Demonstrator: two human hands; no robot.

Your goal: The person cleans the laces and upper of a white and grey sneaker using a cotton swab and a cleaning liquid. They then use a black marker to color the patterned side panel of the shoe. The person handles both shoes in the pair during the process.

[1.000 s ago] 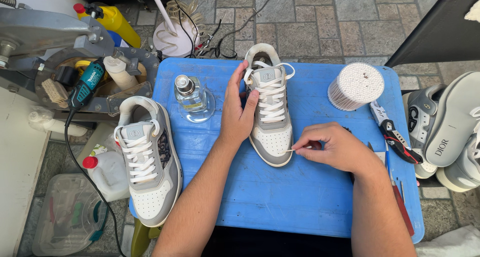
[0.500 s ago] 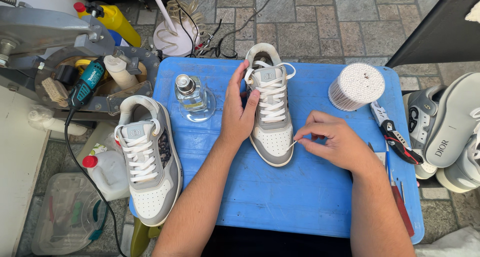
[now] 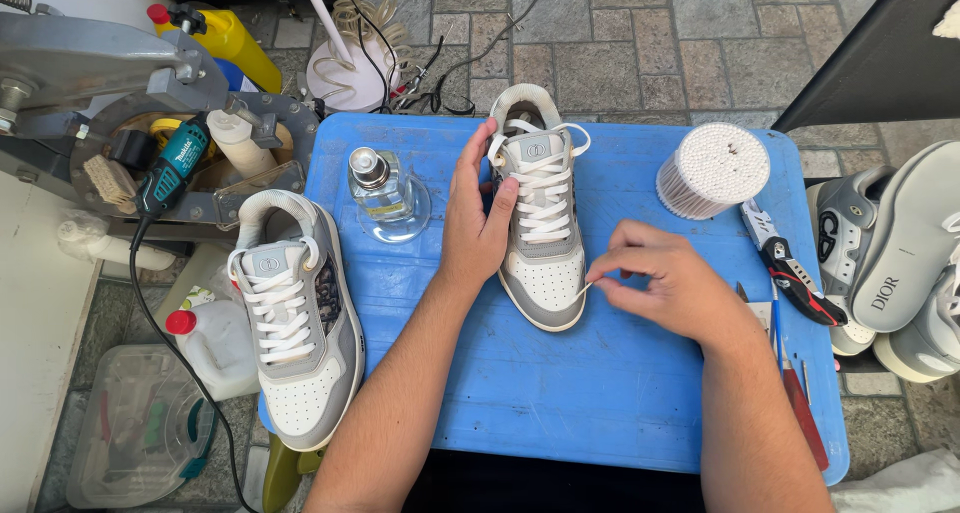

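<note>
Since a second ago the right hand (image 3: 672,285) has slid from beside the toe up to the sneaker's (image 3: 541,218) right edge, so the cotton swab (image 3: 586,289) pinched in its closed fingers now touches the grey toe trim instead of hovering off it. Looks like the cleaning has moved on to that side seam. Left hand (image 3: 478,223) hasn't budged: open, flat against the shoe's left side, steadying it in the middle of the blue table (image 3: 610,393). Second sneaker (image 3: 295,323) at the left edge, glass bottle (image 3: 378,188) and tub of swabs (image 3: 712,170) all sit where they were.
</note>
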